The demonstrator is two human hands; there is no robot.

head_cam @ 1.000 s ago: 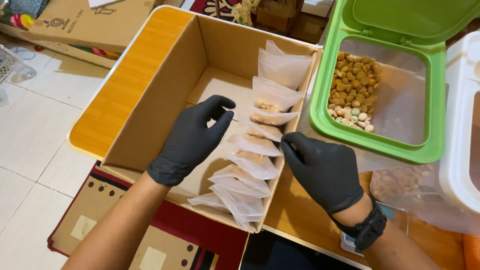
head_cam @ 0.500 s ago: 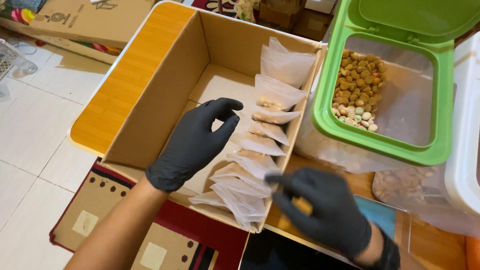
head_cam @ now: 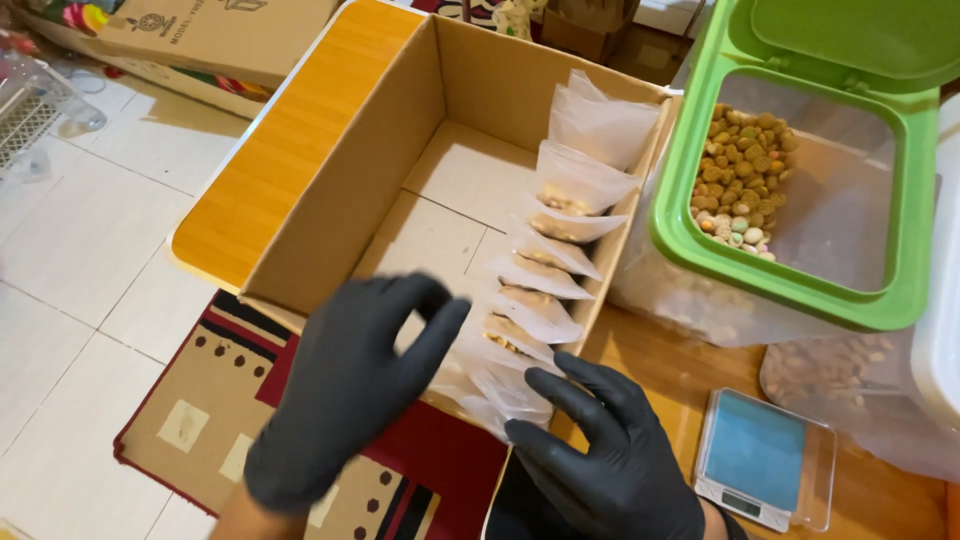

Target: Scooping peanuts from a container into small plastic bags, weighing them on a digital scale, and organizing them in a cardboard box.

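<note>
Both hands gloved in black, neither gripping. Right hand [head_cam: 605, 455] spread wide at the near corner of the cardboard box [head_cam: 330, 210], fingertips close to the nearest clear bags [head_cam: 520, 330]. Left hand [head_cam: 345, 390] open, fingers loosely curled, over the box's near edge. Bags stand in a row along the box's right wall. Small scale [head_cam: 765, 460] near the table's near edge; green-rimmed kibble bin [head_cam: 800, 290] beyond it.
</note>
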